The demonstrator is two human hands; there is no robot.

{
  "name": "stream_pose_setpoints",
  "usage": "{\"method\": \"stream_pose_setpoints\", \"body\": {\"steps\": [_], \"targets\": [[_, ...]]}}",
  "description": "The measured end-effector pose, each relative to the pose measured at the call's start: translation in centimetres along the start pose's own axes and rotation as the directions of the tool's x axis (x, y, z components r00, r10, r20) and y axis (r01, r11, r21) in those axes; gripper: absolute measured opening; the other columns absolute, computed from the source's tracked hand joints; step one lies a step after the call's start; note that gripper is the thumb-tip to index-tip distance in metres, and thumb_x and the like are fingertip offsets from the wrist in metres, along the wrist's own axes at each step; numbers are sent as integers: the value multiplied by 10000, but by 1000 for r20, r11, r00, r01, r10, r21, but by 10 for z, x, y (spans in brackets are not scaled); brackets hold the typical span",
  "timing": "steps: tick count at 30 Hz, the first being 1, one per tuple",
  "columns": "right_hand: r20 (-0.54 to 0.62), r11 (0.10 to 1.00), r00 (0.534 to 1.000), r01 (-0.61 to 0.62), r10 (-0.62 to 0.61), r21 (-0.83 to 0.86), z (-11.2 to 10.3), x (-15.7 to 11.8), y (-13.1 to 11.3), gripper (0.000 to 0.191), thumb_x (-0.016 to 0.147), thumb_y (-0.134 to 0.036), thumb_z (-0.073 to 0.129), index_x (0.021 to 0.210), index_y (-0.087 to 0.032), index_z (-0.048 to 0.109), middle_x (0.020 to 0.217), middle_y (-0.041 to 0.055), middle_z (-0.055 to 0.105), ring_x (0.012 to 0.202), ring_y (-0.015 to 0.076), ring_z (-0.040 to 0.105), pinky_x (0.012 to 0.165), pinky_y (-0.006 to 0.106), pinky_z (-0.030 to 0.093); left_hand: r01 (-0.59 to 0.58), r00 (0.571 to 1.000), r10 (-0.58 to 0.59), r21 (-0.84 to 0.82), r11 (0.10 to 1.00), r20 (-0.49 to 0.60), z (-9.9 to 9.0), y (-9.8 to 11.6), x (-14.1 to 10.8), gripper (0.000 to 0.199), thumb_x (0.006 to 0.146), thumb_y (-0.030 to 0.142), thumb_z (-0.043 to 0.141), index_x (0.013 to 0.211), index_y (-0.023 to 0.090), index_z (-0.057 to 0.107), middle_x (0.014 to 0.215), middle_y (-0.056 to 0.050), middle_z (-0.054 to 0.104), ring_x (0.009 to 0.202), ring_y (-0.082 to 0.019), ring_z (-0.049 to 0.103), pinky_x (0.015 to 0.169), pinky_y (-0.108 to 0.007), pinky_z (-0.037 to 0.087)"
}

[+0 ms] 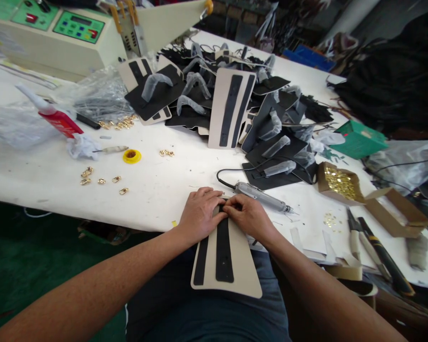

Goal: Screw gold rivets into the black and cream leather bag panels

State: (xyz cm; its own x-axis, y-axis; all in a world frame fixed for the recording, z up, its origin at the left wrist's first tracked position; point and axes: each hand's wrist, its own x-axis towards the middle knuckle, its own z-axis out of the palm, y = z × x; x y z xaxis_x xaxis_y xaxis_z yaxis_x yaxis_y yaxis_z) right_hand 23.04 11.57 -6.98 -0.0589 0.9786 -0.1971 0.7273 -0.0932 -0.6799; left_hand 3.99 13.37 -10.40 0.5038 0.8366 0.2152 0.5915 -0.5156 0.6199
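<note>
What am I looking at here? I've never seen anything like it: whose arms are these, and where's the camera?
There's no robot here: these are a person's bare arms, seen by a camera worn on the head, facing forward and down. The left hand and right hand both touch the far end of a beige panel. Whether the right fingers pinch something is hidden.

On the white table lie a grey corded tool, a heap of black and beige panels, a red bottle and a cardboard box of gold-coloured bits.
</note>
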Motion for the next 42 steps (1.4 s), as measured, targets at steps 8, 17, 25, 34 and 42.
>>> {"method": "stream_pose_setpoints", "body": {"steps": [8, 17, 25, 34, 42], "targets": [[55, 993, 996, -74, 69, 94, -4, 7, 5, 113, 820, -312, 714, 788, -204, 719, 714, -7, 690, 661, 161, 587, 615, 283, 400, -4, 1000, 4, 4, 1000, -5, -1, 1, 0, 273, 892, 366, 796, 1139, 258, 749, 1370, -35, 722, 1324, -305, 553, 1061, -520, 465], [32, 997, 999, 32, -35, 68, -2, -4, 4, 183, 915, -320, 638, 815, -203, 738, 785, -2, 718, 733, 166, 623, 679, 295, 420, -7, 1000, 7, 6, 1000, -18, 1, 1, -1, 259, 877, 352, 807, 1118, 270, 760, 1364, -38, 728, 1319, -301, 558, 1065, -510, 473], [-332, 927, 913, 110, -236, -357, -47, -14, 41, 264, 942, -387, 691, 1110, -195, 761, 1104, 128, 740, 1033, 298, 677, 921, 429, 513, 11, 1000, -11, -21, 1000, -28, 1, 3, -1, 252, 850, 343, 833, 1082, 272, 765, 1338, -33, 745, 1316, -310, 565, 1058, -533, 473], [-198, 909, 963, 86, -181, -408, -72, -14, 77, 430, 975, -451, 617, 1316, -199, 685, 1151, 152, 741, 1082, 339, 681, 919, 459, 531, 17, 999, -18, -26, 1000, -34, 2, 3, -2, 244, 852, 330, 823, 1079, 262, 764, 1331, -28, 747, 1318, -298, 558, 1062, -519, 466], [-297, 634, 953, 194, 59, 749, -64, -18, -8, 409, 902, -624, 569, 1060, -248, 599, 871, 23, 637, 691, 177, 643, 662, 342, 588, 27, 999, -27, 6, 1000, -30, 0, 5, -1, 229, 862, 336, 805, 1071, 253, 763, 1313, -37, 756, 1308, -305, 570, 1061, -520, 461]]}}
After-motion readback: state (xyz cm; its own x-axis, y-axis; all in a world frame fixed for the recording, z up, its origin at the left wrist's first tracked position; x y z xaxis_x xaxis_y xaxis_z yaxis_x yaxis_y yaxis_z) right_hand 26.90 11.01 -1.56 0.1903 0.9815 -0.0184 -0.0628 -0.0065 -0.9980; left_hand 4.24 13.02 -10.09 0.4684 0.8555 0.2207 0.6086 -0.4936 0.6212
